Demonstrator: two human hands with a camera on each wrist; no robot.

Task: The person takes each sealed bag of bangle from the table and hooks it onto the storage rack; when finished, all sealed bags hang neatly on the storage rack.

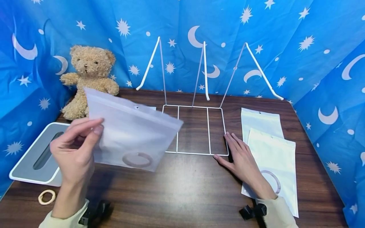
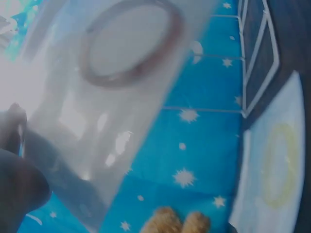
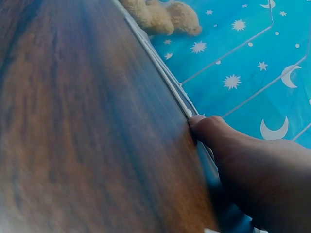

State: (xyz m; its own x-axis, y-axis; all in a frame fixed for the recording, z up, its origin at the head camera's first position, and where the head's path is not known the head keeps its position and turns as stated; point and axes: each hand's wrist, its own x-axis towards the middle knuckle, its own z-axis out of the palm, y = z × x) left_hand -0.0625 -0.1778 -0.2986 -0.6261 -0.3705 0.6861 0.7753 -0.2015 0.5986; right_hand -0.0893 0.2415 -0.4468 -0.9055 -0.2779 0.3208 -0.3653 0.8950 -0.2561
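My left hand (image 1: 75,142) pinches the left edge of a clear, frosted zip bag (image 1: 122,122) between thumb and fingers, holding it up above the table. Inside its lower part lies a brownish bangle (image 2: 172,36), and a small hang hole shows near the top. On the table stands a white wire display rack (image 1: 209,131) with three upright angled arms. The fingers of my right hand (image 1: 242,161) lie extended along the right side of its base, the thumb (image 3: 211,128) at the front corner. The held bag hides the rack's left part.
Two more zip bags overlap at the right, the front one (image 1: 273,152) with a bangle inside. Another bag (image 2: 272,179) holding a yellowish bangle lies left of the rack. A teddy bear (image 1: 88,76), a grey-topped tissue box (image 1: 28,158) and a cream bangle (image 1: 41,200) are left.
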